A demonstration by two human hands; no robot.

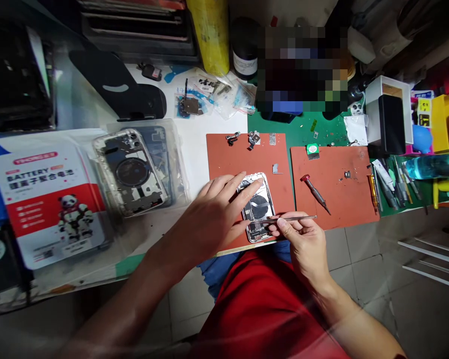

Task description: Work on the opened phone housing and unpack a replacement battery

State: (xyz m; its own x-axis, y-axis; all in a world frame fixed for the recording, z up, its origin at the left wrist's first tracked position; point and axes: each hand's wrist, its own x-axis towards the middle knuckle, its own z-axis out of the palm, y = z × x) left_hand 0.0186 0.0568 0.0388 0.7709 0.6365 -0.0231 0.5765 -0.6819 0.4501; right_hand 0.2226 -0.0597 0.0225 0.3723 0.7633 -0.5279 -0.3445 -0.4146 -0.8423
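An opened phone housing (260, 205) with a dark round coil inside lies on the left orange mat (224, 154), near the table's front edge. My left hand (217, 212) rests over its left side, fingers spread across the frame and its upper part. Pinched in my right hand (303, 237) is a thin metal spudger (299, 218), lying nearly level. The spudger's left end reaches over the lower part of the housing; its exact contact is hidden. Small metal phone parts (253, 139) and a bracket (277, 169) sit above the housing on the mat.
On the right orange mat (336, 199) lie a red-capped screwdriver (316, 193) and tiny parts. Several tools (396, 182) stand at the far right beside a blue bottle (434, 166). To the left are another phone housing (130, 169) and a battery box (48, 199).
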